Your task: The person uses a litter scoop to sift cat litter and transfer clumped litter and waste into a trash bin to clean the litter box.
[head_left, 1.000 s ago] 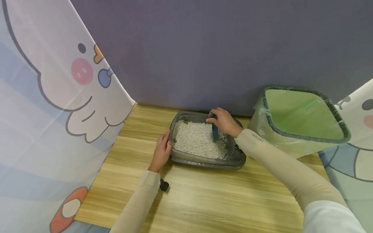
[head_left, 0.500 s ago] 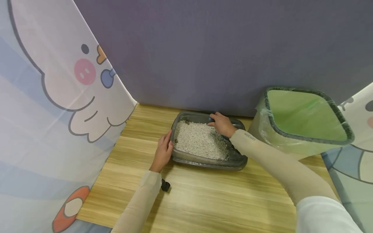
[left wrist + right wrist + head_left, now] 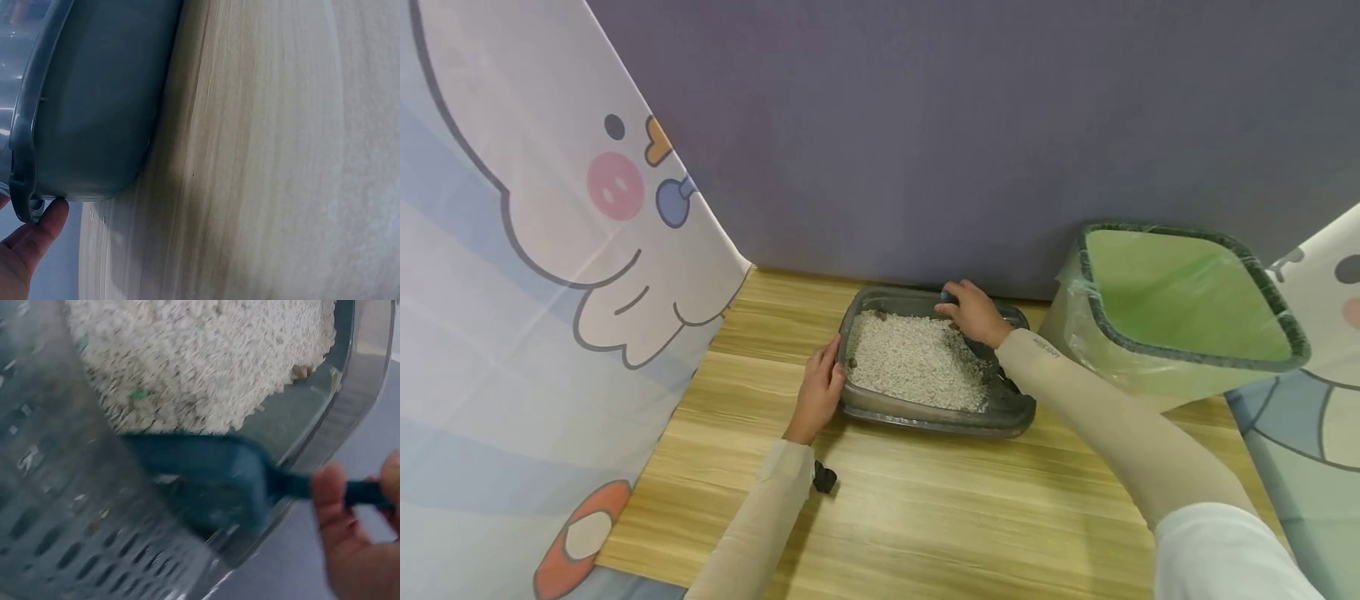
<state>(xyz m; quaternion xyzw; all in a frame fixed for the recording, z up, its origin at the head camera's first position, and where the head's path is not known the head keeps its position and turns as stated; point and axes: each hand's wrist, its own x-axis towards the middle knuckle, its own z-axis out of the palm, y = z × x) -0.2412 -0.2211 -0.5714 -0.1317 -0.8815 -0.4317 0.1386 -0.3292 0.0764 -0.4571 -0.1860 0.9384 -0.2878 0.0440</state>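
Note:
A grey litter box (image 3: 925,421) with pale granular litter (image 3: 917,367) stands against the back wall. My left hand (image 3: 818,387) grips its left side; in the left wrist view, fingers (image 3: 47,231) curl under the rim. Pinched by its handle, a dark teal litter scoop (image 3: 237,478) is in my right hand (image 3: 977,317). The right wrist view shows the scoop's head low at the litter's edge, partly hidden behind a translucent grey, slotted panel (image 3: 87,550). From the head, my right hand covers most of the scoop. A small brown clump (image 3: 302,371) lies by the box wall.
To the right of the litter box stands a bin (image 3: 1112,358) lined with a clear bag, its interior green. Box and bin sit on a wood-grain table (image 3: 925,517). A grey wall (image 3: 887,150) rises behind, and a cartoon-printed cloth (image 3: 535,333) hangs at left.
The scoop, earlier seen upright in the litter, is now mostly behind my right hand. That hand first dipped toward the front, then rose slightly. The left hand stays at the rim.

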